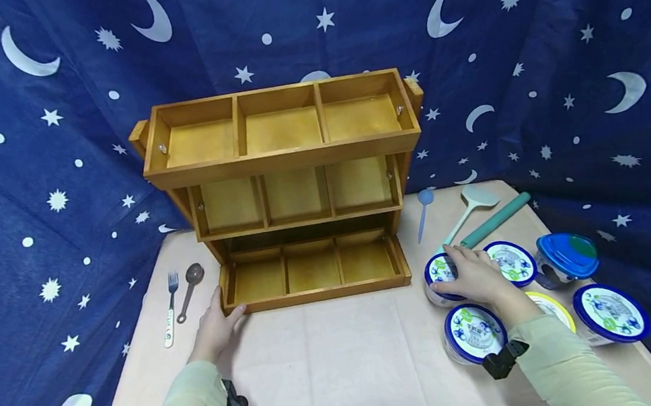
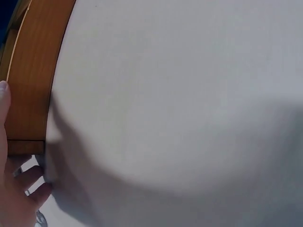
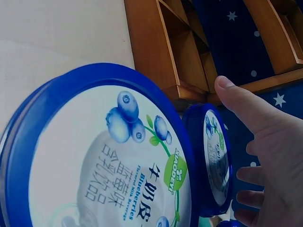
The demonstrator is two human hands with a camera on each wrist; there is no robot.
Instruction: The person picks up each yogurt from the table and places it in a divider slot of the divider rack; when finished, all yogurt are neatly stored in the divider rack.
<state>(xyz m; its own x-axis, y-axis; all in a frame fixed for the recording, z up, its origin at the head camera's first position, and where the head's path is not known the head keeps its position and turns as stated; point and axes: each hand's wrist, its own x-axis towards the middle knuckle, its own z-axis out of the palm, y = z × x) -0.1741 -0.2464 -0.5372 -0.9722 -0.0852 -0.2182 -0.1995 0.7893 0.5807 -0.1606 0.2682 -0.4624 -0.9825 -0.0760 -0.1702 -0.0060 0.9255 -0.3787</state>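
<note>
Hands apart, rack held, tub perhaps touched

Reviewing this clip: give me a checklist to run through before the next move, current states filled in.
1. Left hand on the wooden organizer's front left corner: ok.
2. Right hand at the tub nearest the organizer: ok.
3. Fingers firmly gripping that tub: cannot tell.
4. Clearance around it: not ok, another tub stands close.
5. Fork and spoon apart from both hands: ok.

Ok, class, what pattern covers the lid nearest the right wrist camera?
The lid has a blueberry and leaf print on white, clearest in the right wrist view.
</note>
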